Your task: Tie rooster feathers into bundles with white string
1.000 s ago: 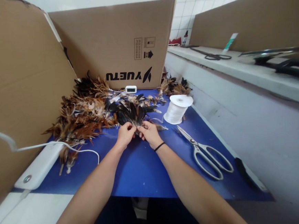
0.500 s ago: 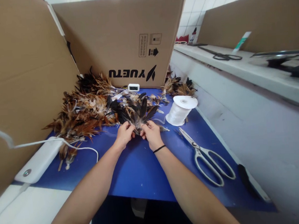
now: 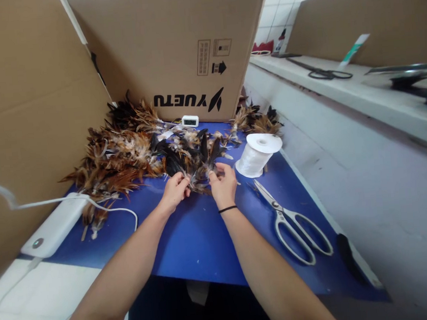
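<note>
My left hand point(image 3: 176, 191) pinches the pale base of some dark feathers point(image 3: 174, 159) over the middle of the blue table. Just to its right, my right hand point(image 3: 223, 184), with a black band at the wrist, has its fingers closed on the lower ends of other black feathers point(image 3: 209, 150). Brownish feathers lie between and beneath the two hands. Behind and to the left spreads a large heap of brown and black feathers point(image 3: 120, 147). A white spool point(image 3: 255, 157) wound with ribbon or thread stands right of my right hand.
Large scissors point(image 3: 288, 223) lie slightly open at the right, with a black-handled tool point(image 3: 356, 262) beyond. A white power bank point(image 3: 58, 226) with cables sits at left. Cardboard panels point(image 3: 167, 40) enclose the back and left. A small digital display point(image 3: 190, 121) stands behind the feathers.
My right hand has moved a little to the right, apart from the left, taking some black feathers along. The left hand keeps its pinch. The whole view has shifted slightly.
</note>
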{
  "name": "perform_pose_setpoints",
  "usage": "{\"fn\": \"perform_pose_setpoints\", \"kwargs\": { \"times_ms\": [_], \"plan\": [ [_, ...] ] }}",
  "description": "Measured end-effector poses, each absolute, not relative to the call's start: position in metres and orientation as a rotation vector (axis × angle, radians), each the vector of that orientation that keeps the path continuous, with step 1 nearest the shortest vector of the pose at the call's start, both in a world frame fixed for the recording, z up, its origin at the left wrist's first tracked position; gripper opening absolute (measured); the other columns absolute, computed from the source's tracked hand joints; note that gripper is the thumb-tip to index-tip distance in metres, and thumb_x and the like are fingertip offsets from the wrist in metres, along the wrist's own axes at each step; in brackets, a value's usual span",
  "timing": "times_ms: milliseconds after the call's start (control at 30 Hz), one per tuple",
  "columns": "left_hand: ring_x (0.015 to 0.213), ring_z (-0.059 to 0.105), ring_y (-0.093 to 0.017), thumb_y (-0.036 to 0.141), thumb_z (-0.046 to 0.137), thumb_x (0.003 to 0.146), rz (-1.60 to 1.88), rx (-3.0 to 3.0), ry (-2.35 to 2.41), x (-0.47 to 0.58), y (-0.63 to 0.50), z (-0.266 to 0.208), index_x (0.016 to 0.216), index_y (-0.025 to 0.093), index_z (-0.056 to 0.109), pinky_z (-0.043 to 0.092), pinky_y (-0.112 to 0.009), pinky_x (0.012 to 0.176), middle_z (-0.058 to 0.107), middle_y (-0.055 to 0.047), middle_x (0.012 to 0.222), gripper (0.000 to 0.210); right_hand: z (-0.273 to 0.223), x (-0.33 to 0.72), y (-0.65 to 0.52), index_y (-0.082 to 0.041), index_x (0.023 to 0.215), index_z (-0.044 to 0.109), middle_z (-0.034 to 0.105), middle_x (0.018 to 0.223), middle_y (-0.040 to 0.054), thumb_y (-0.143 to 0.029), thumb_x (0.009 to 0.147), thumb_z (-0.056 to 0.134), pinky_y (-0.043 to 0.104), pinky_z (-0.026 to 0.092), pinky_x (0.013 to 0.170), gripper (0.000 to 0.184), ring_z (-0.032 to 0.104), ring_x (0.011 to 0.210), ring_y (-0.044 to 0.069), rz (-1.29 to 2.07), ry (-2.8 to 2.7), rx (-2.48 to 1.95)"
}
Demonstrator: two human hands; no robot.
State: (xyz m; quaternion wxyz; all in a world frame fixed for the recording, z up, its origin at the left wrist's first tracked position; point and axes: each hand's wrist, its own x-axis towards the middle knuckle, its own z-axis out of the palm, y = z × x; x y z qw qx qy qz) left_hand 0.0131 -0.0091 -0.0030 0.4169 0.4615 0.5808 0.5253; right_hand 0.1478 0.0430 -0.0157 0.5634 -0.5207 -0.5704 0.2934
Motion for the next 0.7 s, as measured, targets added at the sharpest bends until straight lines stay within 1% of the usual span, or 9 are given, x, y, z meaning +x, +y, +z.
{"fn": "perform_pose_setpoints", "kwargs": {
  "times_ms": [67, 100, 200, 300, 367, 467, 567, 633, 700],
  "plan": [
    [0.038, 0.046, -0.007, 0.033, 0.052, 0.077, 1.324, 1.152, 1.452, 0.013, -0.009, -0.003, 0.075, 0.018, 0.048, 0.027, -0.017, 0.034, 0.052, 0.004, 0.05, 0.016, -0.012, 0.148, 0.041, -0.015, 0.084, 0.064, 0.062, 0.088, 0.007, -0.026, 0.074, 0.055, 0.029, 0.049, 0.07, 0.017, 0.057, 0.068, 0.014, 0.586, -1.407, -1.223],
    [0.038, 0.046, -0.007, 0.033, 0.052, 0.077, 1.323, 1.156, 1.455, 0.013, -0.009, -0.003, 0.075, 0.018, 0.049, 0.028, -0.017, 0.035, 0.051, 0.004, 0.049, 0.015, -0.01, 0.148, 0.039, -0.016, 0.078, 0.064, 0.062, 0.081, 0.0058, -0.028, 0.075, 0.055, 0.03, 0.048, 0.072, 0.015, 0.057, 0.068, 0.015, 0.596, -1.445, -1.216],
    [0.037, 0.044, -0.007, 0.032, 0.051, 0.078, 1.294, 1.198, 1.481, 0.013, -0.011, -0.003, 0.074, 0.018, 0.049, 0.027, -0.017, 0.036, 0.05, 0.005, 0.046, 0.015, -0.007, 0.143, 0.033, -0.018, 0.075, 0.065, 0.063, 0.074, 0.0038, -0.039, 0.079, 0.055, 0.028, 0.046, 0.07, 0.024, 0.056, 0.066, 0.015, 0.757, -1.558, -1.17],
    [0.039, 0.043, -0.007, 0.034, 0.051, 0.08, 1.243, 1.283, 1.473, 0.012, -0.012, -0.002, 0.07, 0.018, 0.049, 0.028, -0.017, 0.039, 0.05, 0.004, 0.046, 0.019, -0.01, 0.138, 0.031, -0.019, 0.065, 0.061, 0.062, 0.066, 0.0006, -0.045, 0.076, 0.058, 0.025, 0.044, 0.063, 0.028, 0.052, 0.062, 0.013, 0.883, -1.581, -1.158],
    [0.041, 0.044, -0.007, 0.037, 0.051, 0.081, 1.22, 1.338, 1.464, 0.012, -0.013, -0.002, 0.069, 0.017, 0.05, 0.03, -0.018, 0.04, 0.05, 0.004, 0.046, 0.023, -0.014, 0.136, 0.031, -0.019, 0.059, 0.055, 0.056, 0.056, -0.0026, -0.044, 0.074, 0.059, 0.023, 0.041, 0.055, 0.029, 0.048, 0.055, 0.011, 0.965, -1.535, -1.147],
    [0.038, 0.041, -0.006, 0.04, 0.052, 0.081, 1.226, 1.359, 1.507, 0.012, -0.013, -0.002, 0.067, 0.017, 0.049, 0.029, -0.018, 0.04, 0.048, 0.005, 0.044, 0.027, -0.015, 0.134, 0.033, -0.02, 0.057, 0.047, 0.046, 0.042, -0.0065, -0.044, 0.073, 0.059, 0.02, 0.033, 0.043, 0.032, 0.04, 0.042, 0.008, 1.192, -1.367, -1.098],
    [0.035, 0.038, -0.005, 0.039, 0.053, 0.081, 1.257, 1.315, 1.543, 0.013, -0.013, -0.002, 0.064, 0.018, 0.045, 0.027, -0.017, 0.039, 0.044, 0.006, 0.04, 0.028, -0.01, 0.134, 0.033, -0.021, 0.055, 0.04, 0.043, 0.037, -0.0075, -0.044, 0.071, 0.062, 0.018, 0.023, 0.034, 0.035, 0.032, 0.032, 0.005, 1.422, -1.174, -1.049],
    [0.035, 0.039, -0.005, 0.037, 0.053, 0.08, 1.277, 1.274, 1.528, 0.014, -0.012, -0.002, 0.066, 0.018, 0.046, 0.027, -0.016, 0.038, 0.044, 0.006, 0.041, 0.025, -0.005, 0.135, 0.033, -0.02, 0.057, 0.041, 0.044, 0.036, -0.0071, -0.041, 0.072, 0.063, 0.017, 0.021, 0.032, 0.033, 0.032, 0.03, 0.005, 1.491, -1.062, -1.04],
    [0.036, 0.041, -0.005, 0.036, 0.052, 0.08, 1.298, 1.239, 1.485, 0.014, -0.011, -0.003, 0.072, 0.017, 0.05, 0.027, -0.016, 0.036, 0.046, 0.006, 0.045, 0.021, -0.002, 0.137, 0.036, -0.02, 0.059, 0.043, 0.044, 0.036, -0.0069, -0.038, 0.073, 0.063, 0.017, 0.023, 0.032, 0.03, 0.034, 0.03, 0.005, 1.48, -0.998, -1.049]
  ]
}}
